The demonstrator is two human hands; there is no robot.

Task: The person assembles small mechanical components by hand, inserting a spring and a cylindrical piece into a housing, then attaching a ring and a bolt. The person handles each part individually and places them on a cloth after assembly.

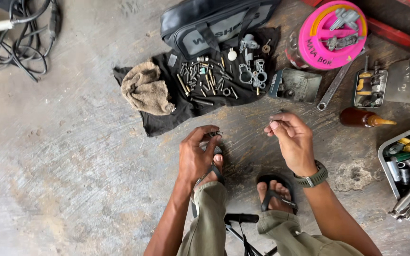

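My left hand hangs over my left sandalled foot and pinches a small dark metal part at its fingertips. My right hand, with a watch on the wrist, is raised above my right foot; thumb and fingers are pinched together on something tiny that I cannot make out. Just beyond both hands lies a black cloth spread on the concrete floor, covered with several bolts, screws and small metal fittings.
A tan rag lies on the cloth's left. A grey bag sits behind it. To the right are a pink round tin, a small open metal tin, a wrench, a brown oil bottle and a tray of sockets. Cables lie far left.
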